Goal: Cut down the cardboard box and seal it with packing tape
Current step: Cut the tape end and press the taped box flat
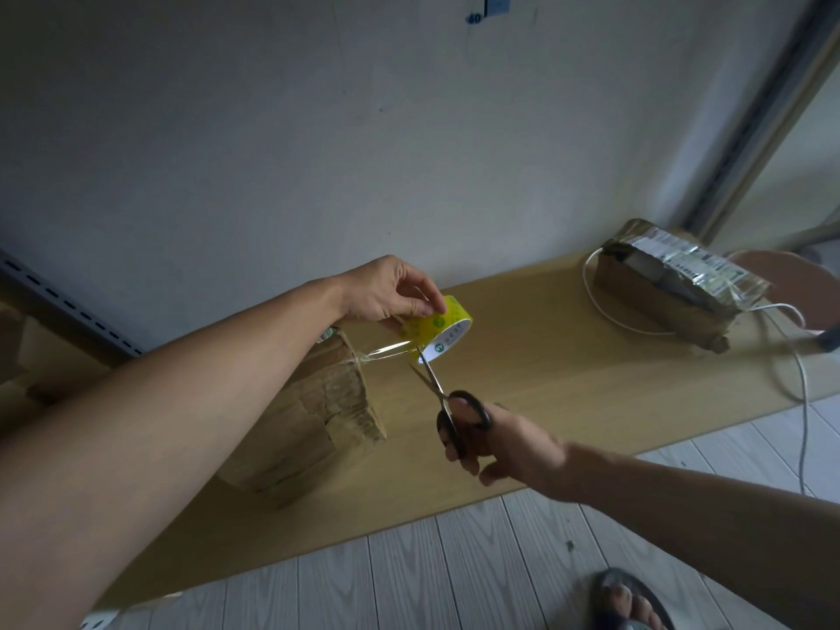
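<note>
A cardboard box [313, 420] stands on the wooden table [545, 366], partly hidden under my left forearm. My left hand [391, 293] grips a yellow roll of packing tape [438, 329] held above the table just right of the box. A clear strip of tape [384, 352] stretches from the roll to the box's top corner. My right hand [504, 441] holds black-handled scissors [447, 402], fingers through the loops. The blades are parted and their tips sit at the strip, right under the roll.
A second cardboard box [672, 288] wrapped in shiny labelled tape lies at the table's far right, with a white cable [800, 402] looping around it and dropping to the floor. A wall rises behind the table. A sandalled foot [627, 602] stands on the pale plank floor.
</note>
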{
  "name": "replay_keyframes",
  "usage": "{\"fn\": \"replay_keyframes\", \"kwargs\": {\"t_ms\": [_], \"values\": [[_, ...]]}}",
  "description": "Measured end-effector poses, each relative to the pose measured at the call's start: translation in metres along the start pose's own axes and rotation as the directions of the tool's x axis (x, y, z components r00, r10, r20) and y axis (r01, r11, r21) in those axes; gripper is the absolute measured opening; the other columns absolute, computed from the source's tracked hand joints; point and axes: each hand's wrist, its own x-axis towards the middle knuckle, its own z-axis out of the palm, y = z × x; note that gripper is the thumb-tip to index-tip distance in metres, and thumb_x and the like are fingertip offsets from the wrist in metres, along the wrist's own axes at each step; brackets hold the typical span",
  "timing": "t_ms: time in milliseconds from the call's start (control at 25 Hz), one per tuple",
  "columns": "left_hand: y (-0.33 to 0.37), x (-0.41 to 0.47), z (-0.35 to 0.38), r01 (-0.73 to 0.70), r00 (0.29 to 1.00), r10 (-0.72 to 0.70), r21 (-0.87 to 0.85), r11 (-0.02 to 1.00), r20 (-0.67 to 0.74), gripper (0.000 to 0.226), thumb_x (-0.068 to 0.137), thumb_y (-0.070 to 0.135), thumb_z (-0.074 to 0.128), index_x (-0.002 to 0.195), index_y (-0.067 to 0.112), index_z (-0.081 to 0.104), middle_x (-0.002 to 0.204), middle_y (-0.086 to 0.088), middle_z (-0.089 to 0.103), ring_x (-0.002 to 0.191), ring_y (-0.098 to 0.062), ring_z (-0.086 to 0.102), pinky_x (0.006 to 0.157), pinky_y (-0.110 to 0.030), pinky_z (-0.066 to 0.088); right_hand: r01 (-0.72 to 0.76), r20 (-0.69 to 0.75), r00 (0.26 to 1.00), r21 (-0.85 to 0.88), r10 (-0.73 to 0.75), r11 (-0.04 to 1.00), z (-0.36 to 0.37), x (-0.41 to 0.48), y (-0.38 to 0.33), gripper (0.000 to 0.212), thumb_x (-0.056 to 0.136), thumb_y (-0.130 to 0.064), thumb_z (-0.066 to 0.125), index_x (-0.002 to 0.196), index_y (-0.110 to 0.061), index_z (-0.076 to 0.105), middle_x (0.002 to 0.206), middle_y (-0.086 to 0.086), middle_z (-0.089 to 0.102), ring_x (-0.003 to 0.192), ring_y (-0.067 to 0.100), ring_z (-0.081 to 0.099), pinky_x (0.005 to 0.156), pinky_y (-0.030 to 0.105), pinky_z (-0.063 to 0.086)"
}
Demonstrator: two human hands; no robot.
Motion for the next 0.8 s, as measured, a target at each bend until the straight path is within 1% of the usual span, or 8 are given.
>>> {"fn": "replay_keyframes", "kwargs": {"t_ms": [120, 240, 400, 480, 560, 720, 760, 800], "values": [[0.000, -0.001, 0.000, -0.003, 1.000, 0.003, -0.002, 1.000, -0.006, 0.021, 0.094, 0.008, 0.067, 0.093, 0.027, 0.076, 0.103, 0.006, 0.071, 0.095, -0.014, 0.070, 0.072, -0.031, 0.061, 0.000, -0.030, 1.000, 0.021, 0.001, 1.000, -0.004, 0.010, -0.013, 0.051, 0.079, -0.065, 0.052, 0.092, -0.016, 0.059, 0.080, 0.002, 0.060, 0.062, 0.013, 0.047, 0.057, 0.026, 0.036], [0.001, -0.001, 0.000, -0.008, 1.000, 0.008, 0.002, 1.000, -0.014, 0.021, 0.095, 0.009, 0.067, 0.093, 0.028, 0.075, 0.104, 0.005, 0.071, 0.099, -0.017, 0.069, 0.075, -0.035, 0.062, -0.006, -0.065, 0.998, 0.062, 0.010, 0.998, -0.004, 0.019, -0.021, 0.045, 0.080, -0.061, 0.052, 0.082, -0.016, 0.057, 0.073, 0.001, 0.056, 0.057, 0.014, 0.039, 0.055, 0.027, 0.031], [0.003, -0.001, 0.000, -0.015, 1.000, 0.016, 0.037, 0.999, -0.025, 0.020, 0.095, 0.009, 0.066, 0.093, 0.027, 0.074, 0.102, 0.007, 0.071, 0.092, -0.009, 0.068, 0.066, -0.023, 0.057, 0.028, -0.050, 0.999, 0.122, -0.022, 0.992, -0.005, 0.025, -0.030, 0.041, 0.080, -0.056, 0.054, 0.068, -0.018, 0.052, 0.067, 0.001, 0.048, 0.054, 0.015, 0.028, 0.054, 0.029, 0.025], [0.002, 0.000, -0.001, -0.018, 0.999, 0.020, 0.042, 0.999, -0.044, 0.021, 0.095, 0.008, 0.067, 0.092, 0.028, 0.074, 0.099, 0.008, 0.071, 0.089, -0.007, 0.069, 0.065, -0.022, 0.057, 0.042, -0.046, 0.998, 0.157, -0.035, 0.987, -0.009, 0.026, -0.033, 0.038, 0.080, -0.052, 0.056, 0.067, -0.017, 0.050, 0.066, 0.002, 0.044, 0.055, 0.015, 0.024, 0.054, 0.029, 0.023], [0.001, 0.000, -0.001, -0.026, 0.997, 0.029, 0.037, 0.999, -0.078, 0.021, 0.094, 0.008, 0.067, 0.092, 0.028, 0.075, 0.096, 0.009, 0.072, 0.088, -0.007, 0.069, 0.068, -0.026, 0.059, 0.055, -0.023, 0.998, 0.182, -0.051, 0.982, -0.014, 0.027, -0.034, 0.036, 0.082, -0.049, 0.054, 0.068, -0.016, 0.048, 0.066, 0.003, 0.042, 0.056, 0.015, 0.023, 0.053, 0.028, 0.023], [0.000, 0.001, -0.002, -0.043, 0.980, 0.017, -0.127, 0.991, -0.201, 0.019, 0.094, 0.004, 0.066, 0.092, 0.022, 0.073, 0.087, 0.014, 0.076, 0.083, -0.004, 0.071, 0.067, -0.025, 0.059, 0.034, 0.001, 0.999, 0.117, -0.035, 0.992, -0.015, 0.029, -0.023, 0.034, 0.086, -0.044, 0.055, 0.069, -0.015, 0.048, 0.065, 0.000, 0.043, 0.052, 0.013, 0.027, 0.052, 0.026, 0.025], [-0.001, 0.001, -0.002, -0.050, 0.977, 0.021, -0.136, 0.989, -0.211, 0.020, 0.094, 0.004, 0.066, 0.092, 0.022, 0.074, 0.086, 0.014, 0.076, 0.084, -0.005, 0.072, 0.070, -0.028, 0.061, 0.034, -0.004, 0.999, 0.096, -0.034, 0.995, -0.015, 0.029, -0.021, 0.032, 0.087, -0.040, 0.056, 0.070, -0.015, 0.048, 0.065, 0.000, 0.044, 0.051, 0.012, 0.027, 0.051, 0.026, 0.025], [-0.002, 0.001, -0.002, -0.057, 0.976, 0.027, -0.134, 0.989, -0.217, 0.020, 0.094, 0.004, 0.066, 0.092, 0.022, 0.074, 0.087, 0.013, 0.076, 0.088, -0.007, 0.071, 0.076, -0.033, 0.062, 0.033, -0.011, 0.999, 0.076, -0.032, 0.997, -0.016, 0.030, -0.019, 0.029, 0.087, -0.037, 0.056, 0.070, -0.015, 0.049, 0.065, 0.000, 0.045, 0.051, 0.012, 0.027, 0.051, 0.026, 0.024]]}}
